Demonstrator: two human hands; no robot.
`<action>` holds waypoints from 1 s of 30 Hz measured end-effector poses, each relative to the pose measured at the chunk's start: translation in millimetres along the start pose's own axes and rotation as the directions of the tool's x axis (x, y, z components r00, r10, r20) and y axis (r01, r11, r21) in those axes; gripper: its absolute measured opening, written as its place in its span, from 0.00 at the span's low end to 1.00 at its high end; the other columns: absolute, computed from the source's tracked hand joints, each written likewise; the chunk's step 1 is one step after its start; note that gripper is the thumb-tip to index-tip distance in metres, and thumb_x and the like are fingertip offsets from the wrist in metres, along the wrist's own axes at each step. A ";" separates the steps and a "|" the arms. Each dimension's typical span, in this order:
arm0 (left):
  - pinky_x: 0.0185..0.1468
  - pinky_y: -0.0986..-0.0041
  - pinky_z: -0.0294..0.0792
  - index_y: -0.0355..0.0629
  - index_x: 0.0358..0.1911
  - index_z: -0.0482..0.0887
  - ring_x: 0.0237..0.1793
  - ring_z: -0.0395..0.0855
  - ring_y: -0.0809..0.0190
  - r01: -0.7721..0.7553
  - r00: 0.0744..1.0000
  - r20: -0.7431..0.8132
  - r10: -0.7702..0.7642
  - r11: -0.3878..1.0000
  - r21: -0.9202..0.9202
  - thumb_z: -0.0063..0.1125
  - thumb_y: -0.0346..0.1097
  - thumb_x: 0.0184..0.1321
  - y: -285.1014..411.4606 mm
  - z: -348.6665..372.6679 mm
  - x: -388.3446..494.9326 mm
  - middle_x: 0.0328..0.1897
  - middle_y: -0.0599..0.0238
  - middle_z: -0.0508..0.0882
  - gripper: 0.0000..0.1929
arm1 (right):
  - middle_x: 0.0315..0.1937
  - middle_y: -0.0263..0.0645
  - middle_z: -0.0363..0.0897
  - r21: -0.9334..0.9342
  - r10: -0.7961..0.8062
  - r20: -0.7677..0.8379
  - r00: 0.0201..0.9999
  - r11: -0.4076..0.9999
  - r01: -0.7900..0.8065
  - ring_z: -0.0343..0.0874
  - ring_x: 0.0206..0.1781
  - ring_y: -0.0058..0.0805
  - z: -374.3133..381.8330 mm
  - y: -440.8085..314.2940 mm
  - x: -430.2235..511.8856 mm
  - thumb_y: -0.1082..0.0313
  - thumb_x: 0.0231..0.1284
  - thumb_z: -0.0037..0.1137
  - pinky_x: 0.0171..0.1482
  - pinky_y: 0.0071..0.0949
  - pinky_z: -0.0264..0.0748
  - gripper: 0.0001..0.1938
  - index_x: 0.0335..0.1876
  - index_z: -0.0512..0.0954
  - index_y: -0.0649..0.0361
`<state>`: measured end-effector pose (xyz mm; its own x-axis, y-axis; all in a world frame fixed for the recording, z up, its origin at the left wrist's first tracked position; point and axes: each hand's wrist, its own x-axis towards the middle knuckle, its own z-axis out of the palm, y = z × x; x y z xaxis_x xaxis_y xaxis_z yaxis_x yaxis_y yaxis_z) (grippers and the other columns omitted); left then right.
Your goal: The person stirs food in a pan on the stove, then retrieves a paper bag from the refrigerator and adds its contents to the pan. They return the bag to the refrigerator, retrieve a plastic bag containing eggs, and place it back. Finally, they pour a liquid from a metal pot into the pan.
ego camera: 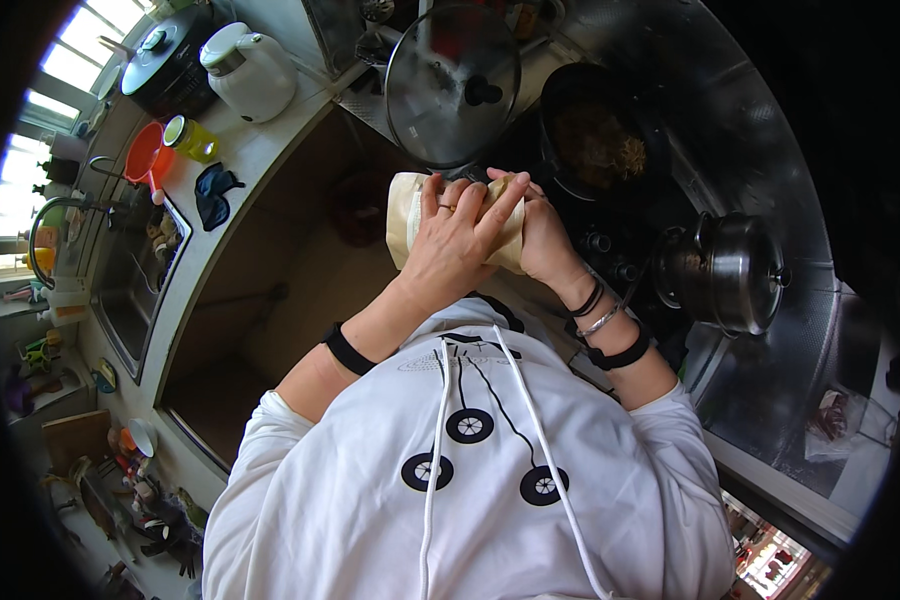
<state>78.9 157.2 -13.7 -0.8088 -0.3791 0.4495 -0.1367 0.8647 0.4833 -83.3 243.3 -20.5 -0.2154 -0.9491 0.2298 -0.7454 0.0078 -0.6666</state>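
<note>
A cream-coloured packet (403, 214) is held between both hands in front of my chest. My left hand (461, 232) lies over its top with spread fingers, a ring on one of them. My right hand (544, 232) grips the packet's right end; part of its fingers is hidden behind the left hand. What is inside the packet cannot be seen. Just beyond the hands stands a glass lid (450, 90) with a black knob, tilted up. To the right of it, a dark wok (589, 135) on the stove holds brownish food.
A lidded steel pot (735, 274) stands right of the stove knobs (596, 242). On the left counter are a white kettle (259, 79), a black cooker (169, 67), a red strainer (148, 154), a jar (192, 139) and a dark cloth (214, 196), near the sink (131, 300).
</note>
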 end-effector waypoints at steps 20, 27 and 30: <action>0.77 0.44 0.53 0.50 0.82 0.57 0.69 0.70 0.44 0.096 0.979 -0.167 -0.118 0.987 -0.132 0.87 0.44 0.34 -9.6 9.7 4.7 0.65 0.51 0.73 0.66 | 0.67 0.49 0.80 -0.149 0.039 -0.050 0.998 0.988 -0.047 0.72 0.74 0.50 -51.2 -45.3 11.1 0.68 0.54 0.69 0.74 0.44 0.67 0.06 0.33 0.88 0.62; 0.76 0.47 0.55 0.48 0.82 0.59 0.67 0.70 0.43 -0.012 0.984 -0.177 -0.010 0.993 -0.121 0.84 0.38 0.35 0.0 6.8 22.3 0.64 0.52 0.73 0.63 | 0.63 0.52 0.82 -0.357 -0.040 -0.018 0.999 0.934 0.031 0.77 0.68 0.52 -48.7 -34.4 11.9 0.68 0.56 0.66 0.69 0.46 0.71 0.09 0.40 0.87 0.64; 0.76 0.48 0.56 0.47 0.82 0.59 0.67 0.70 0.42 -0.059 0.991 -0.126 0.045 0.992 -0.111 0.83 0.36 0.36 2.5 1.4 39.5 0.63 0.52 0.73 0.62 | 0.57 0.54 0.84 -0.033 0.032 0.042 0.999 0.999 -0.030 0.81 0.60 0.55 -61.2 -27.2 20.5 0.68 0.58 0.65 0.64 0.45 0.76 0.11 0.44 0.86 0.66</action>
<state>45.8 144.8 4.2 -0.7356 -0.3785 0.5618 -0.0248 0.8438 0.5361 -106.1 242.9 45.7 -0.2124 -0.9607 0.1790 -0.7592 0.0469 -0.6492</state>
